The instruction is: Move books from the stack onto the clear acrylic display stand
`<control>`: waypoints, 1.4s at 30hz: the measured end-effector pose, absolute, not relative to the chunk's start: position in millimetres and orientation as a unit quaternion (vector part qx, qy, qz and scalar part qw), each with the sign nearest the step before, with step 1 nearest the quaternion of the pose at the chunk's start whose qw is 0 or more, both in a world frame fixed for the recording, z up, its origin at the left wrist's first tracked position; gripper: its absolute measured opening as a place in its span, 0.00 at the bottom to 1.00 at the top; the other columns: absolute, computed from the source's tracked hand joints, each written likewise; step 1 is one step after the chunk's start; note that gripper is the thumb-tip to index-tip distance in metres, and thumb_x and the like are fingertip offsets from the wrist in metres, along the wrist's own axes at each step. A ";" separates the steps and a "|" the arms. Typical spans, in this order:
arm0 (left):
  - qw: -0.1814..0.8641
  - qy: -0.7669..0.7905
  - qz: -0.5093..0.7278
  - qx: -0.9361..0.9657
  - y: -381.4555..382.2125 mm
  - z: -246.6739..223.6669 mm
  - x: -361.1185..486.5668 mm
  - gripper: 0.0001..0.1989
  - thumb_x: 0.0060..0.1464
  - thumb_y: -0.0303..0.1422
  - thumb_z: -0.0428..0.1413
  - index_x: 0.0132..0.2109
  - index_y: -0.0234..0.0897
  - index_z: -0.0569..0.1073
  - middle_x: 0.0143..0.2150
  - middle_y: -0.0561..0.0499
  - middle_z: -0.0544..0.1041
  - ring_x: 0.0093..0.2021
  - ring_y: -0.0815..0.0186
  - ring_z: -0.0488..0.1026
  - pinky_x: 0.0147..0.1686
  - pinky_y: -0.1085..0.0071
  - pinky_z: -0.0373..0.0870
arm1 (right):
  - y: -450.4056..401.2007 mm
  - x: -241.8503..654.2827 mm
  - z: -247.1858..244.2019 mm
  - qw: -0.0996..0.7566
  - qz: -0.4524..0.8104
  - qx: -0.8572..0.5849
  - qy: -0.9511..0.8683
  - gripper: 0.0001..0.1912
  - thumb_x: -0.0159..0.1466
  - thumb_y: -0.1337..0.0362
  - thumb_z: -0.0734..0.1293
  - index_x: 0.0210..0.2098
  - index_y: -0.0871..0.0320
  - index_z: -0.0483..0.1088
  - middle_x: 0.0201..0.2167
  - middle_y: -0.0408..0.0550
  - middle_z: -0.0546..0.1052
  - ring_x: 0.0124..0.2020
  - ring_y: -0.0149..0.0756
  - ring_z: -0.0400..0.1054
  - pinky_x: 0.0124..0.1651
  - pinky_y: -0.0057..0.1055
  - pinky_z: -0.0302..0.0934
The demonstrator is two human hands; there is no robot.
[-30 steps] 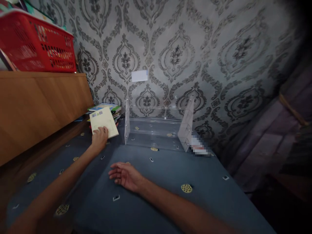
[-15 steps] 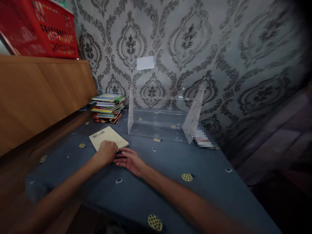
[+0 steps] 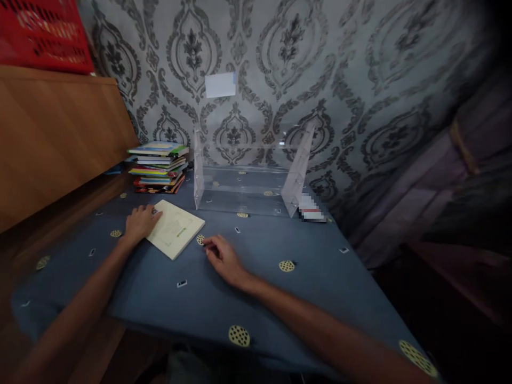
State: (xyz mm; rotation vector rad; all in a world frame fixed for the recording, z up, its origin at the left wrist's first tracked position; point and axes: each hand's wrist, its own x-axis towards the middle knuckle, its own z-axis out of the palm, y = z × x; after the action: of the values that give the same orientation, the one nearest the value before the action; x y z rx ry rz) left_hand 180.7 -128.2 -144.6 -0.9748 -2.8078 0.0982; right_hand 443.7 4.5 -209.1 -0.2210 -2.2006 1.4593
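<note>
A cream-coloured book (image 3: 174, 229) lies flat at an angle on the cloth-covered table. My left hand (image 3: 140, 223) rests at its left corner, fingers stretched out and touching the cover. Whether the thumb or fingers reach beneath the edge is not visible. To the right of the book, apart from it, my right hand (image 3: 224, 260) hovers low with loosely curved fingers and nothing in them. Behind stands a clear acrylic rack (image 3: 294, 192) with tiers and no books on it. A stack of books (image 3: 158, 168) sits at the back left of the table.
A wooden cabinet (image 3: 60, 138) with a red plastic basket (image 3: 48, 37) on top borders the left side. Patterned wallpaper rises behind the rack. A blurred-out flat item (image 3: 312, 208) lies right of the rack. The dark blue tablecloth (image 3: 208, 304) carries pineapple prints.
The book's face has changed from one with small pictures to one with a central text block. My left hand has moved to its left corner; my right hand has drawn away rightward. The view has shifted.
</note>
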 end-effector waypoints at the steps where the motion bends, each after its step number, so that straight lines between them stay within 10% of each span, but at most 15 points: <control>1: 0.086 -0.940 0.033 -0.330 -130.0 -147.8 182.4 0.29 0.68 0.48 0.41 0.59 0.32 0.73 0.56 0.32 0.77 0.56 0.44 0.74 0.48 0.54 0.73 | 5.2 445.6 -207.6 0.250 0.503 -0.077 -0.824 0.12 0.65 0.70 0.61 0.47 0.57 0.70 0.45 0.50 0.73 0.47 0.38 0.69 0.54 0.40 0.65; 7: 0.095 -0.921 0.003 -0.378 -133.6 -155.8 217.3 0.26 0.67 0.49 0.43 0.54 0.34 0.74 0.49 0.37 0.77 0.53 0.46 0.74 0.49 0.56 0.72 | 25.8 464.5 -208.7 0.280 0.396 -0.112 -0.867 0.14 0.70 0.63 0.61 0.53 0.57 0.67 0.56 0.58 0.69 0.62 0.47 0.62 0.65 0.49 0.58; 21: 0.034 -0.781 -0.231 -0.580 -113.0 -183.2 303.8 0.16 0.65 0.45 0.45 0.41 0.39 0.71 0.36 0.49 0.73 0.37 0.59 0.72 0.38 0.65 0.66 | 103.5 517.5 -215.7 0.259 0.203 -0.262 -0.907 0.15 0.67 0.64 0.62 0.51 0.59 0.71 0.53 0.60 0.73 0.57 0.51 0.66 0.63 0.51 0.60; 42: 0.102 -0.785 -0.177 -0.586 -101.1 -182.2 300.8 0.14 0.66 0.40 0.45 0.44 0.39 0.73 0.38 0.47 0.71 0.41 0.57 0.71 0.37 0.64 0.66 | 70.7 531.3 -206.0 0.209 0.199 -0.274 -0.918 0.20 0.68 0.61 0.63 0.57 0.59 0.70 0.66 0.65 0.64 0.71 0.60 0.51 0.67 0.60 0.53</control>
State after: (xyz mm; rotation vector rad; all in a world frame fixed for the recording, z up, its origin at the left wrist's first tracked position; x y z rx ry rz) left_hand 300.8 -101.1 -182.2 -1.7290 -2.3163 -0.5216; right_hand 531.3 70.7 -206.0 -0.7614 -2.5528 0.5546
